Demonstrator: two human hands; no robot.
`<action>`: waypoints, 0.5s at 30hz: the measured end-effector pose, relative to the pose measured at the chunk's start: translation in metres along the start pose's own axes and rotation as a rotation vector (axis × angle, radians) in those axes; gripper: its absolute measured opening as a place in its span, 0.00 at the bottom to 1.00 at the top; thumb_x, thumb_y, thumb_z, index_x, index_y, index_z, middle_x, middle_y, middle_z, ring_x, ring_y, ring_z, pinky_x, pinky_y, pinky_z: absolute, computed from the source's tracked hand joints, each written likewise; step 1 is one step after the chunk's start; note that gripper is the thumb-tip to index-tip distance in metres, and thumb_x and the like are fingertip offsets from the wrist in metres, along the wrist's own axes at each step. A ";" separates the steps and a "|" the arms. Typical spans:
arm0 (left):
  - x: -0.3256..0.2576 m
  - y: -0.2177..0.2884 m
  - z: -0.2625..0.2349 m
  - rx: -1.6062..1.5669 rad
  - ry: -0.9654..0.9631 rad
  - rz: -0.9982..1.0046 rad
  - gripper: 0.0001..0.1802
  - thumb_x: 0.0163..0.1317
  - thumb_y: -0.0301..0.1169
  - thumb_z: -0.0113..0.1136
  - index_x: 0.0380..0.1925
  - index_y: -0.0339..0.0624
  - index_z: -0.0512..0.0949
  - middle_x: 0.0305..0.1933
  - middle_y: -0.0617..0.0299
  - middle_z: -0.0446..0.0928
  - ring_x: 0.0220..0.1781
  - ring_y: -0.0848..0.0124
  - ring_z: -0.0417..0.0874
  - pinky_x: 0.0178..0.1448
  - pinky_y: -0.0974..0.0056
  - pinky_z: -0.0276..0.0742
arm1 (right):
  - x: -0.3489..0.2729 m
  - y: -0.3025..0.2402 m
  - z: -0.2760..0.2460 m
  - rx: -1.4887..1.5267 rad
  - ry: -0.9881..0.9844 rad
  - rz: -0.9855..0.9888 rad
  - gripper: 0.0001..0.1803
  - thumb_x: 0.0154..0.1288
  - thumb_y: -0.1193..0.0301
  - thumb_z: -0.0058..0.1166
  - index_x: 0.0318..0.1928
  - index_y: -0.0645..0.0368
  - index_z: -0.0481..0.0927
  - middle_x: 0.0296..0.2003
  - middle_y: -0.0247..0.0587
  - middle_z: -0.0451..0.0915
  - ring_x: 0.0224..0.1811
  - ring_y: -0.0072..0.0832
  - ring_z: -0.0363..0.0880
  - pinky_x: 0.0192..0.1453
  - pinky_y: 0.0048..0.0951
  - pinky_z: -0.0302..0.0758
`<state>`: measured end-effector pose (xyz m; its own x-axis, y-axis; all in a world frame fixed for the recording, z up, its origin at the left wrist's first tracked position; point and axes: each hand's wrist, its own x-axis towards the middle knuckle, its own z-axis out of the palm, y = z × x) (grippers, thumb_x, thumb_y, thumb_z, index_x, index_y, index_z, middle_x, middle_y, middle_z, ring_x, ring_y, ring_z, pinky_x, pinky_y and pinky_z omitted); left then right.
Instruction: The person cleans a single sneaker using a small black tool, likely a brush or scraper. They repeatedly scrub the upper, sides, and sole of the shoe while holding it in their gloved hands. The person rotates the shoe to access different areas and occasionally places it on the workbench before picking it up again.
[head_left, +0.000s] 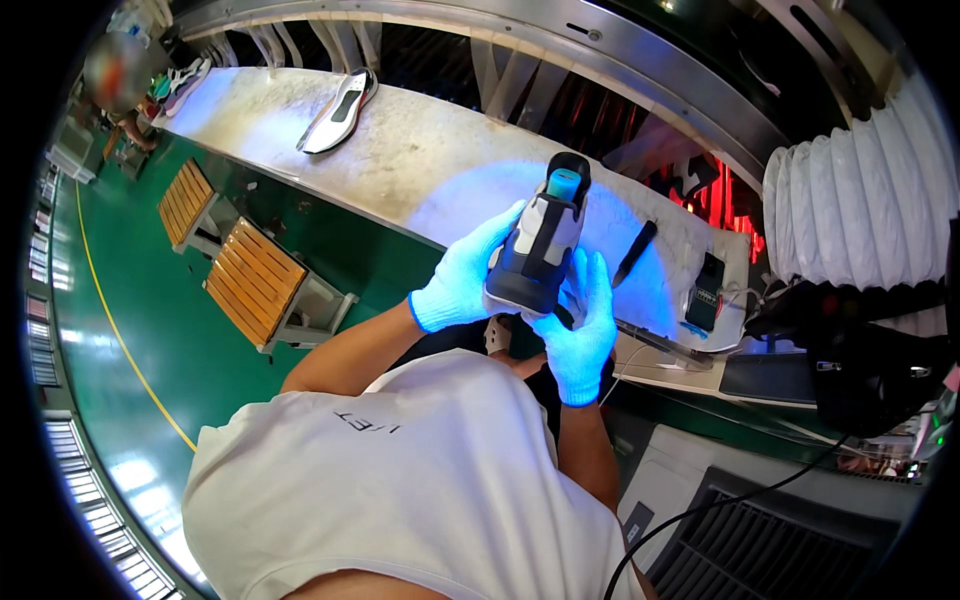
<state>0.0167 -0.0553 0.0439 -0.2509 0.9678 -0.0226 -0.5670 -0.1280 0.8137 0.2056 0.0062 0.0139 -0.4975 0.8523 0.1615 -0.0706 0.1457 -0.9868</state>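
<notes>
We grip the shoe (542, 240) above the bench (400, 150), left hand (462, 272) and right hand (580, 325) both clamped around it; slick gloves might let it slip onto the pen (634, 252).

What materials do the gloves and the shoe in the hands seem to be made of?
The gloves, on the left hand and the right hand, look like knitted fabric: a fine, matte weave with ribbed cuffs, glowing blue under the light. The shoe seems to be smooth synthetic or leather panels, grey and white, over a dark, probably rubber, sole.
</notes>
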 end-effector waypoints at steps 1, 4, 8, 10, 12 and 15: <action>0.002 -0.009 -0.011 0.394 -0.059 0.206 0.52 0.66 0.36 0.82 0.86 0.42 0.63 0.78 0.50 0.79 0.73 0.58 0.85 0.79 0.49 0.82 | 0.001 -0.001 -0.002 0.012 0.008 0.005 0.62 0.59 0.80 0.81 0.88 0.71 0.55 0.82 0.60 0.70 0.81 0.49 0.75 0.82 0.49 0.77; 0.011 -0.021 -0.020 0.869 -0.088 0.474 0.63 0.56 0.36 0.92 0.87 0.39 0.62 0.79 0.49 0.78 0.75 0.59 0.84 0.80 0.52 0.80 | 0.004 0.001 -0.007 0.036 0.035 -0.019 0.60 0.60 0.77 0.82 0.86 0.74 0.57 0.80 0.62 0.71 0.78 0.49 0.78 0.81 0.49 0.78; 0.011 -0.007 -0.009 0.858 -0.090 0.496 0.62 0.55 0.41 0.93 0.85 0.39 0.65 0.79 0.48 0.78 0.76 0.58 0.83 0.82 0.52 0.79 | 0.007 0.000 -0.009 0.054 0.036 -0.010 0.61 0.59 0.77 0.83 0.86 0.74 0.56 0.81 0.63 0.70 0.79 0.52 0.76 0.81 0.51 0.78; 0.011 -0.010 -0.011 0.758 -0.092 0.447 0.62 0.54 0.42 0.93 0.85 0.39 0.66 0.78 0.48 0.78 0.77 0.58 0.83 0.82 0.52 0.78 | 0.008 0.002 -0.009 0.073 0.024 0.007 0.64 0.58 0.77 0.84 0.87 0.72 0.54 0.82 0.63 0.68 0.81 0.52 0.74 0.82 0.52 0.76; 0.009 -0.011 -0.014 0.882 -0.051 0.499 0.60 0.56 0.44 0.92 0.84 0.39 0.67 0.77 0.49 0.79 0.76 0.57 0.83 0.81 0.52 0.79 | 0.007 0.004 -0.010 0.102 0.002 0.044 0.68 0.57 0.78 0.84 0.89 0.70 0.49 0.85 0.62 0.64 0.84 0.51 0.69 0.84 0.52 0.74; 0.012 -0.022 -0.017 0.978 -0.017 0.521 0.60 0.53 0.47 0.91 0.82 0.40 0.69 0.74 0.46 0.80 0.74 0.51 0.83 0.78 0.51 0.80 | 0.003 0.002 -0.012 0.139 0.062 0.045 0.70 0.56 0.78 0.85 0.89 0.69 0.48 0.85 0.61 0.63 0.85 0.51 0.68 0.85 0.52 0.73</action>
<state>0.0128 -0.0448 0.0161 -0.2633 0.8493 0.4575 0.4703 -0.3010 0.8296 0.2143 0.0147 0.0123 -0.4491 0.8864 0.1128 -0.1705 0.0389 -0.9846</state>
